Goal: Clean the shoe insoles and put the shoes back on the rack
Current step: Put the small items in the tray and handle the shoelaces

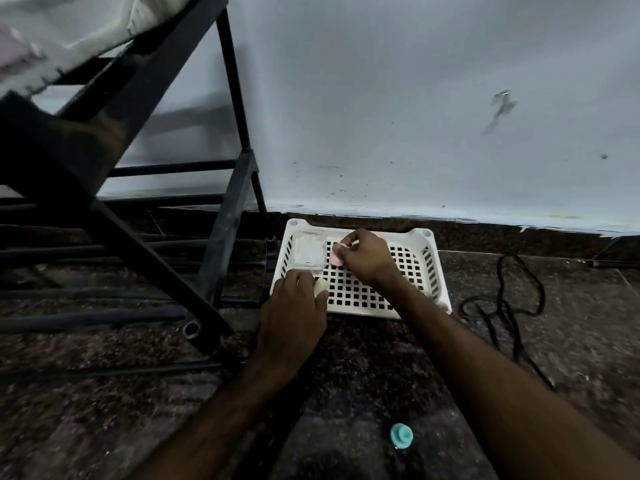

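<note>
floor: dark speckled stone (588, 327), pretty dim, running right up to the wall
wall: pale painted wall (398, 116) with scuffs and little dark specks, plus a dark stone strip (485, 233) along its foot
rack: black metal rack (232, 209) stood on the floor on the left, its end leg just beside the basket; a dark shape sat on 1 of its shelves, too blurry to call
cloth: white cloth (86, 22) draped over the top of the rack
basket: white holey plastic basket (360, 292) lay flat on the floor, its back edge near the wall
container: clear plastic tub (309, 251) sat in the basket's far left corner
left hand: left hand (294, 306) was at the basket's near left corner, fingers curled round a small cream piece (320, 286)
right hand: right hand (363, 258) was over the basket, pinching a small pink piece (336, 258) just beside the tub
other stuff: black cord (498, 296) looped on the floor right of the basket, teal cap (401, 436) nearer the camera
</note>
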Demonstrator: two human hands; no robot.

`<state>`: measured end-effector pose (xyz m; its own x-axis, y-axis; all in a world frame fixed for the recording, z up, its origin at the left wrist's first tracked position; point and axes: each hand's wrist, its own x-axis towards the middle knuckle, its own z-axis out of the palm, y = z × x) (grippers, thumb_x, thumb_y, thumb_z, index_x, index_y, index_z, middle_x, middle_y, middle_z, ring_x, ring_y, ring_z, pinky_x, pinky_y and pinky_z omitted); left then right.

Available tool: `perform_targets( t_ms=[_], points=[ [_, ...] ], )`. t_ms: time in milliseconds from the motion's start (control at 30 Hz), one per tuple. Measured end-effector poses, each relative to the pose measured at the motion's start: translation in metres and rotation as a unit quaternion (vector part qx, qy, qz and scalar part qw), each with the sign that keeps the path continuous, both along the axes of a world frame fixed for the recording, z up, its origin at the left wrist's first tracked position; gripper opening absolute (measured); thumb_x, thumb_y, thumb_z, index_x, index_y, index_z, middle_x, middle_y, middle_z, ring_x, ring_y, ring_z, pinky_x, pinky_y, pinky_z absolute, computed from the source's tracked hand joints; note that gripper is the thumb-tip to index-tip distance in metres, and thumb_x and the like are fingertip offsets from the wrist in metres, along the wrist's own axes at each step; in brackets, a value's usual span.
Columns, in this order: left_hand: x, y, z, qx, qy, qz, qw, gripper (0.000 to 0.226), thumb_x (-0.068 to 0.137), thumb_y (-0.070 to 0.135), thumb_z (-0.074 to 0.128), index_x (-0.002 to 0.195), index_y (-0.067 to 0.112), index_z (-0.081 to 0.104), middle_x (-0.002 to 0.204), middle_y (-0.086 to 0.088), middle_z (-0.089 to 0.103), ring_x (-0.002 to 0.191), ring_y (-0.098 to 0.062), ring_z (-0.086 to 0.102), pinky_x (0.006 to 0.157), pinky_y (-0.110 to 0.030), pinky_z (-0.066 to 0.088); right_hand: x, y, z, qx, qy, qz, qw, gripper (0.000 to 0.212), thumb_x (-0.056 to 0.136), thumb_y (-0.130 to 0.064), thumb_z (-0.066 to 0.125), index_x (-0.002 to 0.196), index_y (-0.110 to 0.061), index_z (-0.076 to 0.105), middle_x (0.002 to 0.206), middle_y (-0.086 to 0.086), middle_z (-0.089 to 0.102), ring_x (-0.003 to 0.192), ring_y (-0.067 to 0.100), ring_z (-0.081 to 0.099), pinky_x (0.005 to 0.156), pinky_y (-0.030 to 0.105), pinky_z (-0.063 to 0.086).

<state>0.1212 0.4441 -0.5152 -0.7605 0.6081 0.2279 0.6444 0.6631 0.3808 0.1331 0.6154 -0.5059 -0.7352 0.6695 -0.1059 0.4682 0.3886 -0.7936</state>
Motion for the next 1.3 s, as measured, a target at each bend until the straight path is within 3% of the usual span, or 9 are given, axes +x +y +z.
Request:
perform_targets(
  t_ms=[133,300,500,633,733,867,1100,1300],
  points=[
    [-0.001,-0.009,-0.004,0.024,-0.015,-0.012,1.0,0.021,0.087,0.028,0.061,0.093,0.009,0.058,0.099,-0.01,0.059,0.09,-0.03,0.057,0.076,-0.041,0.045,-0.001,-0.017,-0.004,-0.013,0.021,0.014,1.0,0.018,0.09,-0.028,0.062,0.097,-0.011,0.061,0.085,0.003,0.071,0.081,0.016,0.062,0.067,0.025,0.041],
    [0.001,-0.011,-0.003,0.03,-0.02,-0.016,0.999,0.02,0.088,0.03,0.061,0.09,0.011,0.057,0.097,-0.008,0.058,0.086,-0.029,0.058,0.073,-0.042,0.049,-0.002,-0.024,-0.005,-0.044,0.043,0.03,0.998,0.019,0.09,-0.025,0.063,0.1,-0.01,0.061,0.085,0.003,0.072,0.082,0.017,0.065,0.07,0.028,0.049],
    [0.001,-0.011,-0.004,0.029,-0.016,-0.02,0.999,0.021,0.088,0.033,0.061,0.089,0.013,0.055,0.094,-0.005,0.056,0.083,-0.026,0.056,0.071,-0.04,0.049,-0.006,-0.013,-0.007,-0.039,0.05,0.028,0.998,0.016,0.089,-0.022,0.065,0.1,-0.011,0.063,0.072,-0.007,0.067,0.065,0.002,0.059,0.055,0.015,0.042],
    [0.001,-0.01,-0.004,0.026,-0.01,-0.019,0.999,0.024,0.087,0.037,0.06,0.092,0.014,0.058,0.096,-0.003,0.056,0.085,-0.025,0.057,0.071,-0.04,0.05,-0.012,-0.007,-0.006,-0.027,0.09,0.009,0.996,0.013,0.087,-0.02,0.068,0.096,-0.011,0.065,0.076,-0.004,0.067,0.065,0.004,0.059,0.051,0.008,0.042],
    [0.003,-0.009,0.003,0.021,0.018,0.009,1.0,0.025,0.088,0.044,0.057,0.095,0.02,0.06,0.099,0.003,0.057,0.09,-0.019,0.058,0.068,-0.035,0.049,-0.015,0.0,-0.008,0.043,0.131,-0.01,0.99,0.009,0.081,-0.018,0.072,0.089,-0.016,0.068,0.084,-0.004,0.069,0.079,0.01,0.063,0.072,0.023,0.049],
    [-0.003,0.001,0.013,0.055,-0.054,0.074,0.994,0.031,0.091,0.05,0.051,0.109,0.027,0.061,0.107,0.008,0.059,0.098,-0.015,0.059,0.075,-0.032,0.045,-0.021,0.003,-0.015,0.08,0.099,0.009,0.992,0.005,0.079,-0.017,0.07,0.082,-0.02,0.068,0.076,-0.006,0.067,0.074,0.013,0.062,0.071,0.032,0.052],
    [-0.005,0.004,0.016,0.046,-0.073,0.108,0.99,0.035,0.09,0.053,0.053,0.113,0.029,0.062,0.109,0.01,0.063,0.1,-0.014,0.06,0.071,-0.027,0.036,-0.032,0.003,-0.027,0.127,0.07,0.009,0.989,0.003,0.085,-0.018,0.063,0.085,-0.018,0.066,0.087,0.001,0.067,0.082,0.019,0.062,0.072,0.03,0.049],
    [-0.008,0.006,0.02,0.032,-0.076,0.09,0.993,0.034,0.09,0.052,0.053,0.114,0.03,0.063,0.107,0.007,0.068,0.098,-0.016,0.063,0.077,-0.029,0.045,-0.039,0.001,-0.025,0.133,0.083,0.023,0.987,0.013,0.087,-0.014,0.056,0.094,-0.016,0.067,0.092,0.002,0.067,0.084,0.018,0.064,0.077,0.039,0.053]
  ],
)
